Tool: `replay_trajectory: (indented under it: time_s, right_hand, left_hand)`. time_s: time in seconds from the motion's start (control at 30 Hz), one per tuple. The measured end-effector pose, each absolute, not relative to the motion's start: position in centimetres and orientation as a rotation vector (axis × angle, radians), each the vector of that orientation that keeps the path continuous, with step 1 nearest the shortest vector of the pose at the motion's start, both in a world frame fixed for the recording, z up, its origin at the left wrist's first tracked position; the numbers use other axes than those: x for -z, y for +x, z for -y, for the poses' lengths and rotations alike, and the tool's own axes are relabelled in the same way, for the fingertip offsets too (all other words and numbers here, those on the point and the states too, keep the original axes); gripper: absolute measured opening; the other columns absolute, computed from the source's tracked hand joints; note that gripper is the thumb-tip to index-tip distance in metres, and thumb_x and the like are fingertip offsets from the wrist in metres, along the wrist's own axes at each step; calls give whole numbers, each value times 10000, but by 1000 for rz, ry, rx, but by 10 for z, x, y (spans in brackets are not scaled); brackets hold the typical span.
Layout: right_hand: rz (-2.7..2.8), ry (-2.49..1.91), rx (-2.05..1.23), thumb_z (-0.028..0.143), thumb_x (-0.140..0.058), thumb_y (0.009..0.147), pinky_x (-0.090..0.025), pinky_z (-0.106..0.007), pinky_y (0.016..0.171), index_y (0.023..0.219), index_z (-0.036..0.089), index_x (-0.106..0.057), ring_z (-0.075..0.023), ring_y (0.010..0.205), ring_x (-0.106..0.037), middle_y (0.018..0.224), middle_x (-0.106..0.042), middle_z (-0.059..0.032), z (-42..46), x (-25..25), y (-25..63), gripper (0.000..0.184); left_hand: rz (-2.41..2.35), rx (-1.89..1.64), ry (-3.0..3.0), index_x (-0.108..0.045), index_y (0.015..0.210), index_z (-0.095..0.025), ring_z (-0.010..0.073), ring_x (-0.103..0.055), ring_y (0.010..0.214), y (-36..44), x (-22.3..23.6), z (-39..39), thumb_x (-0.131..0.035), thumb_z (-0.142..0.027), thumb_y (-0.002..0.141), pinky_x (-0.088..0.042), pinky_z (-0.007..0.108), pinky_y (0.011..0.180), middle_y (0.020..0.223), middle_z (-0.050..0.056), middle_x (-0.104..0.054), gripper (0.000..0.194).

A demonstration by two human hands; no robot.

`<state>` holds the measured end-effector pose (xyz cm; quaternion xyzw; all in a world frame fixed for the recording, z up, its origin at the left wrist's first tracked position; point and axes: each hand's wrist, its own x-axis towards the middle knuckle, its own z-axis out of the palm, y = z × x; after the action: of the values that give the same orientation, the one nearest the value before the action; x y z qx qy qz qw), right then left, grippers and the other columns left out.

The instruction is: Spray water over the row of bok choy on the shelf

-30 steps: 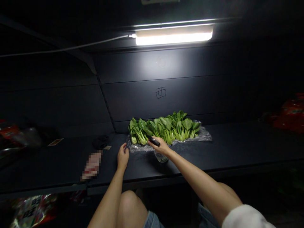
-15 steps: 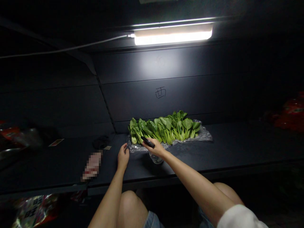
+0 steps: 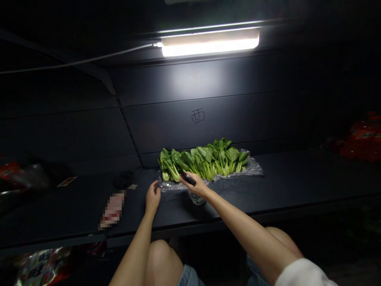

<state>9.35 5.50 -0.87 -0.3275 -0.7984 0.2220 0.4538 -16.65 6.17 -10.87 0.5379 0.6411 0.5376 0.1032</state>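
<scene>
My right hand [image 3: 199, 186] is closed round the neck of a spray bottle [image 3: 197, 198] with a black head and a clear body. The black head points left and forward, at the front of the greens. A row of bok choy [image 3: 205, 161] lies on crumpled clear plastic film [image 3: 255, 167], leaves toward the back panel and pale stems toward me. Just left of the film's near corner, my left hand [image 3: 152, 196] rests with fingers loosely bent and thumb apart, holding nothing I can see.
Above, a bright tube lamp [image 3: 210, 44] hangs with a white cable [image 3: 89, 59] running left. A blurred-out packet [image 3: 112, 210] and a small card [image 3: 132, 186] lie left on the dark shelf [image 3: 285, 190]. Red bottles [image 3: 364, 139] stand far right. Shiny snack bags [image 3: 41, 266] sit below left.
The view has shifted slightly, so the scene sits a little further left. My right hand has moved a bit to the right along the greens with the spray bottle. My left hand stays beside the film.
</scene>
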Motion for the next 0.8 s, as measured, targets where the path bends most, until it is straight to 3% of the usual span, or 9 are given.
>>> replay_trajectory:
  time_s: [0.37,0.8]
  right_hand:
    - [1849,-936,-463,515,-482,912,-407,-261,657,758,212,-562,-175,698,-581,739,-622,-26,-60,11,143,350]
    - [1708,-1085,-433,513,-460,896,-379,-263,590,684,224,-508,-166,615,-536,646,-565,-5,-57,8,184,362]
  left_hand:
    - [-1973,-1473,1864,-616,1154,-143,269,-583,1220,-154,97,-56,-447,-198,802,-424,437,1112,1242,151,-647,394]
    - [-2012,-1474,1916,-568,1236,-128,277,-504,1314,-122,88,-71,-464,-189,808,-387,436,1150,1343,169,-565,445]
